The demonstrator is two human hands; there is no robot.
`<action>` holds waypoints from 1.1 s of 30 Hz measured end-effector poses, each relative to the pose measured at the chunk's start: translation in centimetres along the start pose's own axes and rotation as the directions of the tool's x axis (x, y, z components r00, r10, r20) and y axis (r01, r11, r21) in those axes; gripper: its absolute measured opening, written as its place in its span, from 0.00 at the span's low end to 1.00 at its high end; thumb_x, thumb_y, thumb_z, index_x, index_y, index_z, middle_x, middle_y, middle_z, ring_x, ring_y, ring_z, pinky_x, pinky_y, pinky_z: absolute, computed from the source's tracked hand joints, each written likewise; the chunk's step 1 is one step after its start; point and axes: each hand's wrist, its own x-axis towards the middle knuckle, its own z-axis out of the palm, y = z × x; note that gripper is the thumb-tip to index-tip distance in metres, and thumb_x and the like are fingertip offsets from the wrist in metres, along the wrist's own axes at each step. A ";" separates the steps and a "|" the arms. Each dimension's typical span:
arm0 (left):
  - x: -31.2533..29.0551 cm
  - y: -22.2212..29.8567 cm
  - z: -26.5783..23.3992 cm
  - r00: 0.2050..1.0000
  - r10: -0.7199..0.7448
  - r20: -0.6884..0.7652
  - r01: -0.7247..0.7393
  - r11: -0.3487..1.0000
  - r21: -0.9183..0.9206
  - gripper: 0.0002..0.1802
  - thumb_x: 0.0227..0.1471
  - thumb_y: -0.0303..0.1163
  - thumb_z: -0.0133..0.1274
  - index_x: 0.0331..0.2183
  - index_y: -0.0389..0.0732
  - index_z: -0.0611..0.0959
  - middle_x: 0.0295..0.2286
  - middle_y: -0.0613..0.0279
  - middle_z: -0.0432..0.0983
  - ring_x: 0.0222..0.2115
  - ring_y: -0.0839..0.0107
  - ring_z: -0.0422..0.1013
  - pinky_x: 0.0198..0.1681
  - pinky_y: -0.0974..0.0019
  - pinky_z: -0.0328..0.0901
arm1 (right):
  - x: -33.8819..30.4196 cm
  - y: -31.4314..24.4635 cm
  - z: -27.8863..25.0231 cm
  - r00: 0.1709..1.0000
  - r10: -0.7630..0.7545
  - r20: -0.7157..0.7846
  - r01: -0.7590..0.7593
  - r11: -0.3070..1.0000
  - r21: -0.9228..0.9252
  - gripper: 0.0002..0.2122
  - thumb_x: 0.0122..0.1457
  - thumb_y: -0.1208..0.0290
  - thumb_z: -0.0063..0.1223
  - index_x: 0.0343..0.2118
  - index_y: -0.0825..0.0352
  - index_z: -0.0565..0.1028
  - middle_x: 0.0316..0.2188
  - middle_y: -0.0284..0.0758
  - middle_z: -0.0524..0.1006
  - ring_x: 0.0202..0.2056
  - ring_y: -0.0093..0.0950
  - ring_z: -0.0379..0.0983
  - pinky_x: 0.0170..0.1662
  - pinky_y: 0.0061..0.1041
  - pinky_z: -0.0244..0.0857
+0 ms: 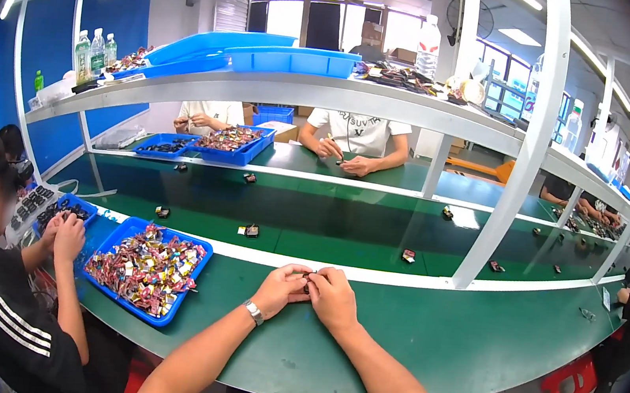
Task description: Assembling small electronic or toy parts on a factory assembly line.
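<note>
My left hand (pixel 281 293), with a metal-band watch at its wrist, and my right hand (pixel 333 300) meet over the green bench top (pixel 432 335). The fingers of both are closed around one small dark part (pixel 308 287). Most of this part is hidden by the fingertips, so its exact kind cannot be made out. To the left of my hands stands a blue tray (pixel 204 261) heaped with small parts (pixel 147 266) in red, yellow and white with wires.
Beyond a white rail (pixel 283 260) runs a dark green conveyor belt (pixel 326 234) carrying scattered small assemblies (pixel 408 256). A white post (pixel 510 174) holds a shelf with blue trays (pixel 293 61). A co-worker (pixel 0 290) sits at left; others work across the belt.
</note>
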 end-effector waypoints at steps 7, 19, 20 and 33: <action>0.1 -0.7 0.6 0.987 0.116 -0.109 -0.100 0.985 0.137 0.12 0.58 0.25 0.48 0.44 0.35 0.73 0.40 0.55 0.76 0.38 0.69 0.75 0.40 0.66 0.74 | 0.5 0.2 -0.7 0.959 0.264 0.099 -0.282 0.906 0.316 0.09 0.52 0.76 0.59 0.36 0.68 0.78 0.35 0.37 0.75 0.35 0.30 0.76 0.36 0.26 0.73; 0.7 -2.2 0.1 0.961 0.259 -0.095 -0.219 0.926 0.308 0.10 0.57 0.23 0.49 0.42 0.33 0.75 0.39 0.57 0.77 0.38 0.75 0.74 0.38 0.72 0.72 | -0.3 1.1 0.0 0.880 0.416 0.231 -0.476 0.753 0.455 0.10 0.53 0.74 0.60 0.38 0.70 0.80 0.33 0.36 0.78 0.30 0.25 0.77 0.35 0.22 0.71; 0.6 -2.2 0.0 0.960 0.273 -0.061 -0.243 0.922 0.300 0.11 0.56 0.22 0.49 0.42 0.34 0.75 0.39 0.58 0.77 0.38 0.75 0.74 0.38 0.72 0.71 | -0.3 0.9 -0.3 0.873 0.426 0.239 -0.488 0.747 0.452 0.10 0.52 0.74 0.60 0.38 0.70 0.80 0.33 0.36 0.78 0.29 0.25 0.77 0.35 0.22 0.71; 0.4 -1.9 0.3 0.965 0.261 -0.024 -0.237 0.907 0.347 0.12 0.55 0.18 0.49 0.43 0.33 0.75 0.39 0.56 0.77 0.41 0.72 0.73 0.45 0.72 0.68 | 0.0 1.2 -0.3 0.847 0.452 0.280 -0.531 0.745 0.404 0.09 0.52 0.73 0.60 0.35 0.72 0.79 0.31 0.38 0.80 0.30 0.25 0.79 0.35 0.22 0.72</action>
